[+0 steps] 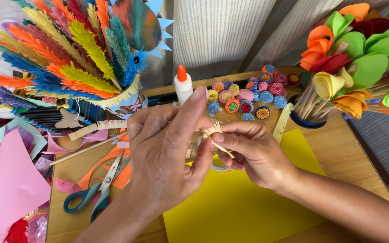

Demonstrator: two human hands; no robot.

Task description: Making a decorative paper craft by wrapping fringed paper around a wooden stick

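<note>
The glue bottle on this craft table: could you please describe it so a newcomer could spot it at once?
Start at the wooden table and look to its far edge, just behind the left hand. There, between the paper feather fan and the cluster of rolled paper flowers, stands the glue bottle. It alone is white, upright, with an orange cap.

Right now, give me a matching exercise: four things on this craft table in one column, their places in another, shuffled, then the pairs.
Things:
1. White glue bottle with orange cap
2. Teal-handled scissors
3. Yellow paper sheet
4. Cream fringed paper strip on a thin stick

Places:
A. Flat beneath the right hand
B. Pinched between both hands' fingertips
C. Lying on orange scraps, beside the left hand
D. Standing upright behind the left hand's thumb

Pairs: 1-D, 2-C, 3-A, 4-B
</note>
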